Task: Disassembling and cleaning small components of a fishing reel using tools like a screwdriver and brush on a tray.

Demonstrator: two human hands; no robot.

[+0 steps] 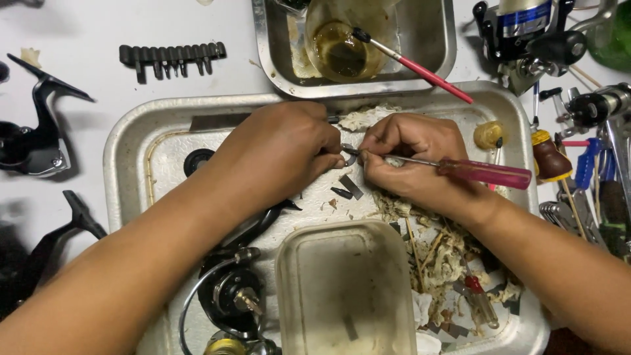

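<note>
Over a large metal tray (131,144), my left hand (279,148) pinches a small curved metal part (350,156) between its fingertips. My right hand (407,158) grips a screwdriver with a clear red handle (486,173), its shaft running left so the tip meets the small part. Both hands nearly touch above the tray's middle. Small dark metal pieces (347,189) lie on the tray just below them.
A clear plastic tub (345,289) and a dismantled fishing reel (233,296) sit at the tray's front. Dirty tissue (440,256) lies right. A smaller tray (434,39) behind holds a bowl of brown liquid (342,46) and a brush (414,66). Tools (585,171) crowd the right; reel parts (33,138) lie left.
</note>
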